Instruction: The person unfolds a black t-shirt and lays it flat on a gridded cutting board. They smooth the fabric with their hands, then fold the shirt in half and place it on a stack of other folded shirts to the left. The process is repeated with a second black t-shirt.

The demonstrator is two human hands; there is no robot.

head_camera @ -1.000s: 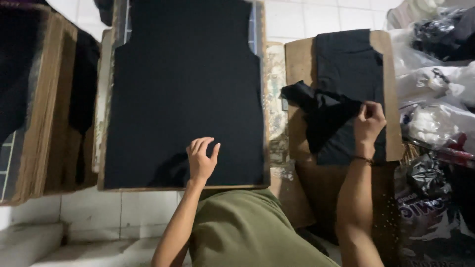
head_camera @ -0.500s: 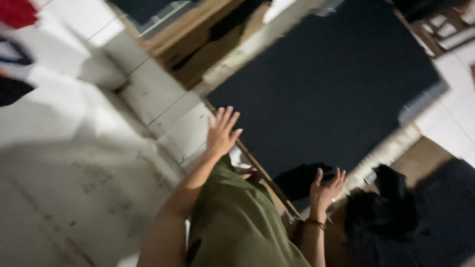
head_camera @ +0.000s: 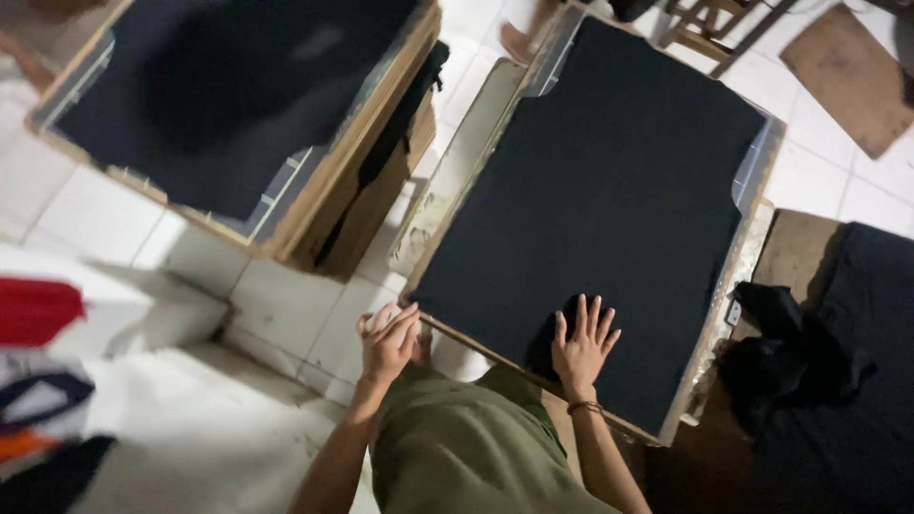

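Observation:
A large black cloth [head_camera: 609,200] lies spread flat over a wooden board [head_camera: 719,333] in front of me. My right hand [head_camera: 583,345] rests palm down on the cloth's near edge, fingers spread, a band on its wrist. My left hand [head_camera: 388,341] hovers open just off the board's near left corner, holding nothing, above the white tiled floor. My olive-green knee is below both hands.
A second board covered in black cloth [head_camera: 219,95] stands at the upper left. A crumpled black garment [head_camera: 790,357] lies on another board at the right. Red and dark clothes [head_camera: 33,314] sit at the left edge. A brown panel [head_camera: 847,71] lies at upper right.
The view swung left and then back. My right hand left the garment pile at the right and now presses on the big cloth; my left hand lifted off the cloth to its left corner.

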